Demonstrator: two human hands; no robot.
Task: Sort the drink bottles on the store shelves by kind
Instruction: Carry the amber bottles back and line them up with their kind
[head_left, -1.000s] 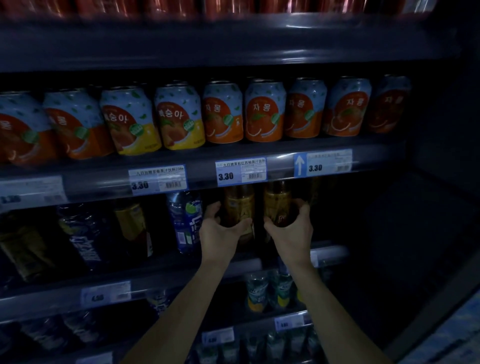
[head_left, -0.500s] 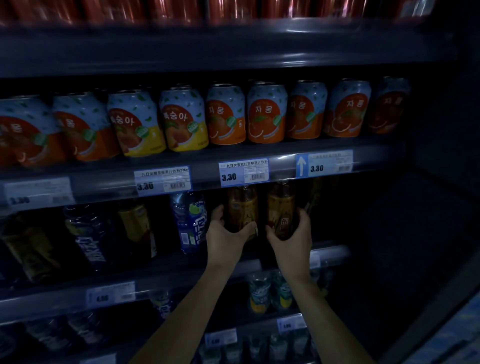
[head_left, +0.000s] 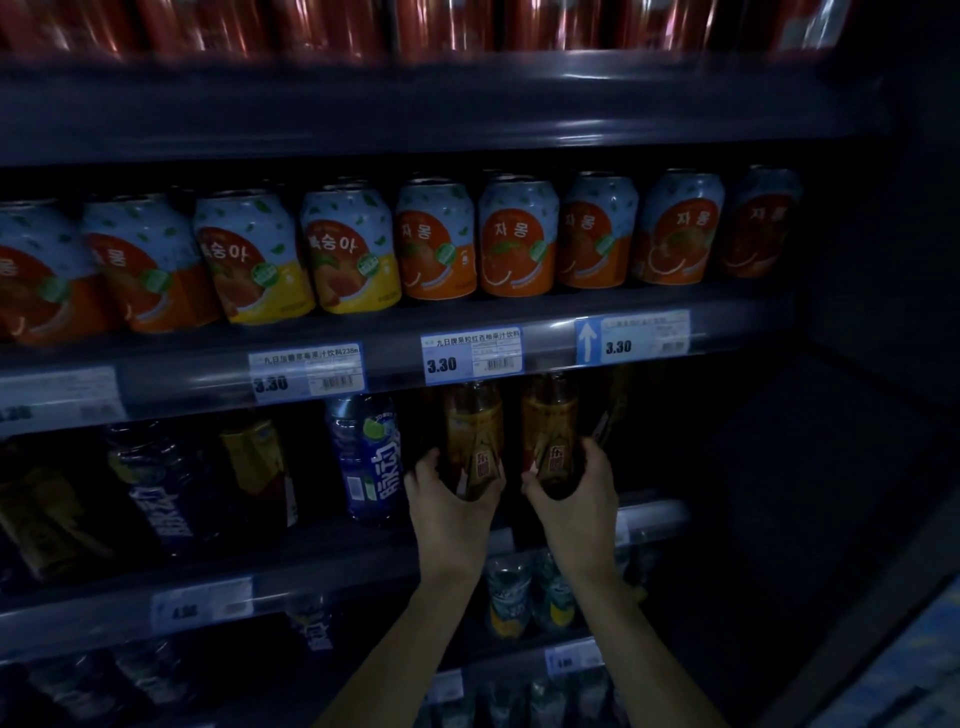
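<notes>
Two amber bottles with orange-gold labels stand upright side by side on the dim middle shelf. My left hand (head_left: 451, 506) is wrapped around the base of the left amber bottle (head_left: 474, 431). My right hand (head_left: 574, 493) grips the base of the right amber bottle (head_left: 549, 426). A blue bottle (head_left: 366, 457) with white lettering stands just left of them. Further left stand a yellow-labelled bottle (head_left: 254, 462) and a dark blue bottle (head_left: 156, 493), both in shadow. Another dark bottle behind my right hand is barely visible.
A row of juice cans (head_left: 436, 239), orange and yellow kinds mixed, fills the shelf above, with price tags (head_left: 470, 356) on its rail. Red cans (head_left: 322, 26) line the top. Green-labelled bottles (head_left: 511, 603) sit on the shelf below. The shelf's right end is dark.
Both hands have slid down from the labels to the bases of the two amber bottles; the bottles' labels now show above my fingers. The camera has shifted slightly.
</notes>
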